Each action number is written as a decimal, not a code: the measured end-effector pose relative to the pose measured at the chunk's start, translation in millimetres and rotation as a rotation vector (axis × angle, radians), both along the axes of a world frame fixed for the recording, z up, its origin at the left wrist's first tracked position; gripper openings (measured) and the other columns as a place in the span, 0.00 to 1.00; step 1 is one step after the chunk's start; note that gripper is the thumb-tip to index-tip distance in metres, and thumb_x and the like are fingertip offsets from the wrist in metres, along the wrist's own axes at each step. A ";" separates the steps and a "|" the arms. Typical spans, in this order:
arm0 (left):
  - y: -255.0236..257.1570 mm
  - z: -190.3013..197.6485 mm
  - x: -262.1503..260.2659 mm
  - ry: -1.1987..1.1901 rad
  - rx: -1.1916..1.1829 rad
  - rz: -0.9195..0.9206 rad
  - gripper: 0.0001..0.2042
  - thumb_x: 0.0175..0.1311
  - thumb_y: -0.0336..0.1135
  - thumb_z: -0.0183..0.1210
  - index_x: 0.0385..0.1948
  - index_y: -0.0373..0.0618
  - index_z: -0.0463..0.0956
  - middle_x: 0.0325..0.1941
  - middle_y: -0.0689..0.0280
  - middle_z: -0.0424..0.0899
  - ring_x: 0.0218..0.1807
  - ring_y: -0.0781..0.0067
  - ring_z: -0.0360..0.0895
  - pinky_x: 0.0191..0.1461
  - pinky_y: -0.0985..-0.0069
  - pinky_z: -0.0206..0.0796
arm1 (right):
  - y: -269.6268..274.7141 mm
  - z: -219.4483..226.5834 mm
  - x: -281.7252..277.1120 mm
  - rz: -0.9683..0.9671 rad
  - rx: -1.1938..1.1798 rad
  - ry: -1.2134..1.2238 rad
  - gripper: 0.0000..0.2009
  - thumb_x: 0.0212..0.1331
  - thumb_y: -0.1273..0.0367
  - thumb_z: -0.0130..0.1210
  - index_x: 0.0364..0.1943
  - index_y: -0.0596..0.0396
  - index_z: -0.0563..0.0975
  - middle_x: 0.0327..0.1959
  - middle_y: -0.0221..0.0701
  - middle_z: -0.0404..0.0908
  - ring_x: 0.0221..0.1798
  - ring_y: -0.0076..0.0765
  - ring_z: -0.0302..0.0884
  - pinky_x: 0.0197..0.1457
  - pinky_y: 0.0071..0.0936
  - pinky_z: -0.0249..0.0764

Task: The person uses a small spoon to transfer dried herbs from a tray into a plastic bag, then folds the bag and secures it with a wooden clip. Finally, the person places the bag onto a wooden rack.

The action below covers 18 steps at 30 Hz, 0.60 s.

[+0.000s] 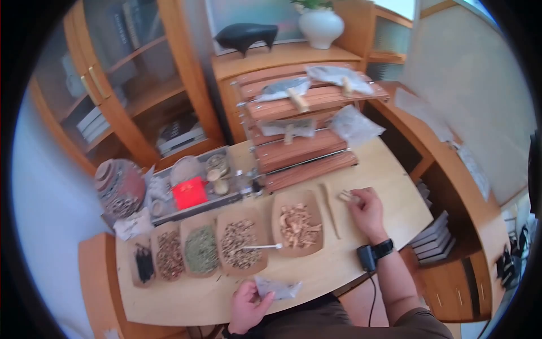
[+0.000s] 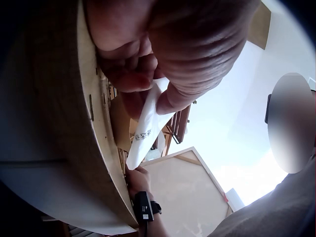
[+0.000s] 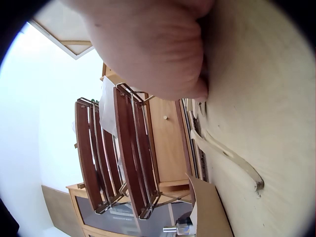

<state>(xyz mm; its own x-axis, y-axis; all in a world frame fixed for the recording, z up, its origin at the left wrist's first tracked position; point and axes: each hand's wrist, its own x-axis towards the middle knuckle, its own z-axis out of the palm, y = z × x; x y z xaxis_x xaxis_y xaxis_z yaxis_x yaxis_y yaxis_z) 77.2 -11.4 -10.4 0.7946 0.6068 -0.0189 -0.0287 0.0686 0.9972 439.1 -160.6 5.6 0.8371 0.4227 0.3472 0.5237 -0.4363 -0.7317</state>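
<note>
At the table's front edge my left hand (image 1: 248, 309) (image 2: 182, 54) pinches a small translucent bag (image 1: 280, 288) between thumb and fingers; in the left wrist view the bag (image 2: 147, 129) looks white with dark printed characters. On the right of the table my right hand (image 1: 370, 216) (image 3: 148, 54) has its fingertips on a small pale wooden clip (image 1: 346, 196), which they partly hide. A curved wooden tool (image 1: 329, 210) (image 3: 229, 154) lies on the tabletop left of the right hand. Beside it stands a brown tray (image 1: 318, 244) of light chips (image 1: 298, 226).
Further left are trays with mottled pieces (image 1: 240, 240), green herb (image 1: 201, 250), reddish bits (image 1: 169, 257) and black sticks (image 1: 144, 264); a white spoon (image 1: 259, 246) rests on one. A slatted rack (image 1: 299, 152) holds bags and clips behind. A grey box (image 1: 230, 199) and jar (image 1: 121, 189) stand back left.
</note>
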 end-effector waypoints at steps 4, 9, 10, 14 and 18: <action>3.9 0.3 -9.1 -0.009 -0.005 0.014 0.12 0.67 0.21 0.68 0.45 0.34 0.72 0.45 0.58 0.88 0.48 0.75 0.86 0.51 0.78 0.77 | 7.6 -8.7 0.8 0.019 0.058 0.000 0.12 0.59 0.75 0.68 0.47 0.59 0.84 0.39 0.34 0.80 0.29 0.29 0.76 0.35 0.27 0.75; 5.5 0.6 -8.0 -0.064 -0.043 0.010 0.14 0.67 0.19 0.66 0.49 0.35 0.72 0.47 0.59 0.88 0.49 0.75 0.85 0.55 0.77 0.77 | -2.3 -13.9 10.1 0.046 0.364 0.403 0.13 0.69 0.74 0.62 0.55 0.62 0.77 0.42 0.31 0.82 0.33 0.21 0.77 0.38 0.21 0.76; 7.0 -0.9 -8.9 -0.033 -0.040 0.036 0.15 0.66 0.19 0.66 0.49 0.36 0.70 0.47 0.59 0.87 0.49 0.74 0.85 0.56 0.76 0.77 | -3.2 -13.6 11.4 0.033 0.366 0.390 0.13 0.69 0.74 0.62 0.55 0.62 0.77 0.42 0.31 0.82 0.33 0.21 0.77 0.38 0.21 0.76; 7.1 19.8 -3.6 0.018 -0.034 0.060 0.13 0.68 0.21 0.65 0.49 0.39 0.71 0.44 0.65 0.84 0.45 0.77 0.81 0.51 0.78 0.73 | -5.3 -16.8 9.2 0.139 0.572 0.457 0.14 0.73 0.75 0.59 0.59 0.62 0.73 0.45 0.30 0.82 0.36 0.19 0.77 0.40 0.20 0.77; 8.2 29.2 -2.8 0.054 -0.027 0.067 0.10 0.70 0.23 0.63 0.48 0.40 0.73 0.41 0.69 0.83 0.44 0.80 0.80 0.51 0.80 0.71 | -7.1 -9.4 5.6 0.147 0.535 0.451 0.13 0.72 0.75 0.58 0.58 0.61 0.75 0.41 0.26 0.80 0.35 0.17 0.76 0.39 0.18 0.75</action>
<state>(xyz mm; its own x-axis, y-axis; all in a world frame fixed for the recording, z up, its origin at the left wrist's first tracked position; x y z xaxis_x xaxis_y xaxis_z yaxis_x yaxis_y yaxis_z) 74.5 -3.2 18.7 0.7494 0.6575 -0.0777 0.0193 0.0956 0.9952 444.7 -167.7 -3.8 0.8953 0.4108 0.1722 0.1459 0.0949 -0.9847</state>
